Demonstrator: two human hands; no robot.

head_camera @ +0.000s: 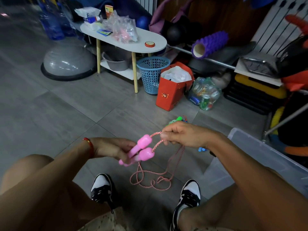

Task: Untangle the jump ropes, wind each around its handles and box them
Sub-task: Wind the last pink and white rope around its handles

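**Pink rope held up between both hands, slack on the floor**

Your left hand (115, 150) grips the two pink handles (141, 151) side by side, fingers curled round their thin shafts, with the bulbous ends pointing toward your right hand (185, 136). That hand pinches the pink-and-white rope (155, 145) between thumb and fingers, just beyond where both strands leave the handles. From the pinch the strands drop down past your right wrist and end in loose, overlapping loops on the grey tiled floor (66, 114), between your two black-and-white shoes (190, 194).

Just behind your right hand, part of a green handle (175, 120) with some red and blue cord shows on the floor; a small blue piece (201, 149) peeks out below your wrist. How these are tangled cannot be told, as your hand covers most of them.

The clear plastic box (260, 147) sits on the floor to your right, beside your right forearm.

Farther off stand a white oval side table (150, 39), a blue mesh basket (151, 74), a red paper bag (171, 95) and a grey balance dome (68, 62).
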